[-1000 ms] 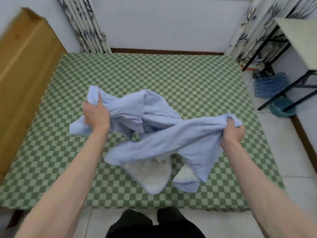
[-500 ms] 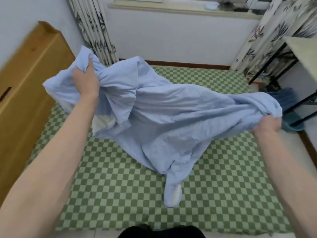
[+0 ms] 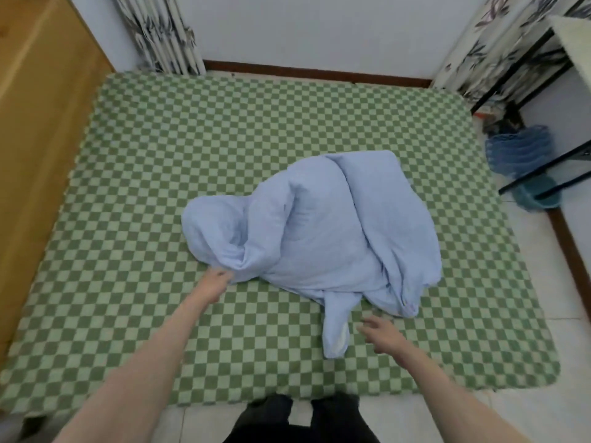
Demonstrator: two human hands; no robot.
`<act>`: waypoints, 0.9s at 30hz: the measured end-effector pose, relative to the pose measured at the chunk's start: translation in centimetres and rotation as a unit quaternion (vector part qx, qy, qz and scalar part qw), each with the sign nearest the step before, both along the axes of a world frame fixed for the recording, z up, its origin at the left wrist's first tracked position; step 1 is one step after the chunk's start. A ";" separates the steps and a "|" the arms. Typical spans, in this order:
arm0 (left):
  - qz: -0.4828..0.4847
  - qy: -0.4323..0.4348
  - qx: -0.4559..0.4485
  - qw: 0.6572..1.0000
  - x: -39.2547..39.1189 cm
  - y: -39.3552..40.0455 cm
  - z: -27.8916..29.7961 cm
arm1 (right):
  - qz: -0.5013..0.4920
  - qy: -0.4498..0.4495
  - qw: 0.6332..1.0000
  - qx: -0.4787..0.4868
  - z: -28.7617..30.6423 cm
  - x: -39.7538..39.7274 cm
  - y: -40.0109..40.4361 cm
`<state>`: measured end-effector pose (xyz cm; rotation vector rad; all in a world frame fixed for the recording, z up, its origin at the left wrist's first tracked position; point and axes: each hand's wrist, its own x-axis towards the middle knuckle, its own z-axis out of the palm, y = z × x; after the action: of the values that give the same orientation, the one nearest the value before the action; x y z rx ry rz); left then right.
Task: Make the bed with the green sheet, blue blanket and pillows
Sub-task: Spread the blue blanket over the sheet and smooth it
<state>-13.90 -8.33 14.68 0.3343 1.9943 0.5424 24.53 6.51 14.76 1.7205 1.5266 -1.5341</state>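
On the green checked sheet (image 3: 160, 174) the blue blanket (image 3: 319, 231) lies bunched mid-bed, wide bare sheet all round it. Left hand (image 3: 214, 282) pinches the blanket's near-left edge. Right hand (image 3: 382, 338) hovers just beside a hanging tail of blanket, fingers spread and holding nothing.

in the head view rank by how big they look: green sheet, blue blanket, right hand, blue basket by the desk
1. green sheet
2. blue blanket
3. blue basket and right hand look alike; the hand is nearer, so unsure.
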 end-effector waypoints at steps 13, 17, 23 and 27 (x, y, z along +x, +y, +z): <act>0.222 -0.138 -0.098 0.960 15.4 0.2 -29.3 | -0.174 -0.087 0.979 -0.056 -28.9 -0.6 0.0; 0.369 -0.178 0.027 0.912 15.7 7.6 -33.8 | -0.107 -0.118 0.985 0.063 -33.4 -1.9 -1.1; 0.486 -0.218 0.073 0.843 15.9 16.0 -33.9 | -0.335 0.119 0.919 -0.171 -29.6 1.9 -1.0; 0.476 -0.309 0.185 0.803 15.1 17.1 -30.3 | -0.351 0.162 0.888 -0.248 -26.1 9.1 1.9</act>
<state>1.17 8.77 -15.61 -0.6184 1.2732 1.4674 33.66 8.43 -11.33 1.8360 0.4982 -2.4023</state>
